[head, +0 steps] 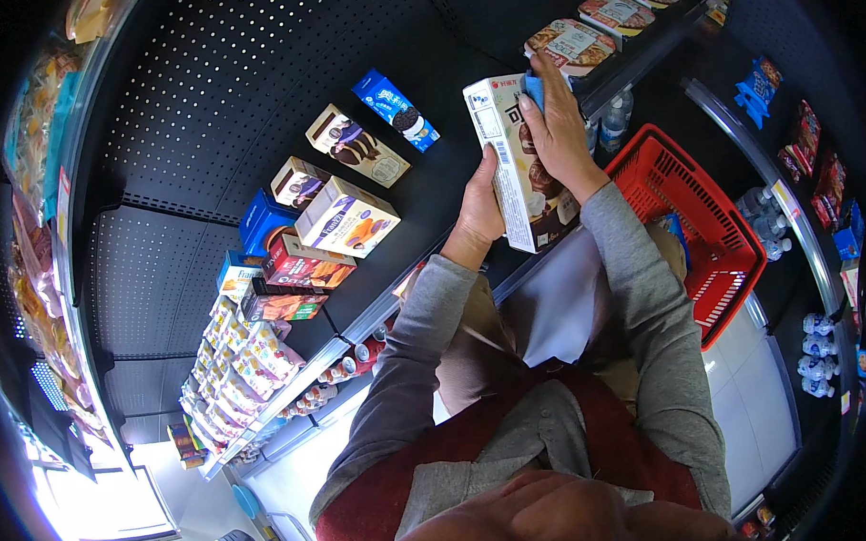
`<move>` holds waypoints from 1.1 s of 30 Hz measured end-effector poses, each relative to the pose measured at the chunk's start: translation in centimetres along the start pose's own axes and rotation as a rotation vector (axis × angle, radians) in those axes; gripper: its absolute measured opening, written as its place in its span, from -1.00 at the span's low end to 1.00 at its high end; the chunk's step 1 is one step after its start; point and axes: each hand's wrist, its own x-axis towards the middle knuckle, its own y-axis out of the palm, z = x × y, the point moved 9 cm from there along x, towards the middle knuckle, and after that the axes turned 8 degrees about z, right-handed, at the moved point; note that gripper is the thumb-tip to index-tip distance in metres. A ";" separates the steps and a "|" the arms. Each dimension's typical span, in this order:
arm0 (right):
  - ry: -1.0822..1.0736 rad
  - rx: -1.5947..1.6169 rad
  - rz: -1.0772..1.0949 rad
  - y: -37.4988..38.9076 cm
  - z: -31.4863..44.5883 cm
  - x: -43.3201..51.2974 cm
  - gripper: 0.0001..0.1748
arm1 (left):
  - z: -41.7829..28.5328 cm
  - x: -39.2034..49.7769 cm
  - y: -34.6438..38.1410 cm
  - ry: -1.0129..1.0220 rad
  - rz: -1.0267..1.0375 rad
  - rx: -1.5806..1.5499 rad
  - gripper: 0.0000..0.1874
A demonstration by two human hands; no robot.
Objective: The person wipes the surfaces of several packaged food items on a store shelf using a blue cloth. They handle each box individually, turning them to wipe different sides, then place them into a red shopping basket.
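Note:
Both hands are at a cardboard snack box [526, 159] with a white side panel and pictures of chocolate-covered snacks, tilted in front of the shelf. My left hand [476, 204] grips its lower left edge, thumb along the white side. My right hand [558, 128] lies over the upper right part of the box and holds a folded blue cloth [534, 89] against it. Left of the box, a blue Oreo box [397, 110] and a cream biscuit box [359, 145] lie on the black shelf [436, 177].
A red shopping basket [727, 238] with some packets inside stands at my right. Further left on the shelf are a Franzzi box [347, 217], a red box [308, 261] and many small bags [247, 368]. Tubs of instant food [569, 45] sit beyond my right hand. Water bottles [616, 119] stand lower down.

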 end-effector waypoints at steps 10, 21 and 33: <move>-0.041 0.365 0.142 4.2 4.7 -5.2 -0.28 | -4.3 -0.5 -3.8 0.366 -0.206 0.232 -0.22; 0.257 0.553 0.054 0.8 0.5 -2.1 -0.22 | -6.6 -0.9 -4.6 0.532 -0.340 0.602 -0.38; 0.192 0.425 0.102 0.4 -0.6 -1.1 -0.16 | -5.1 -0.3 -3.5 0.348 -0.242 0.568 -0.40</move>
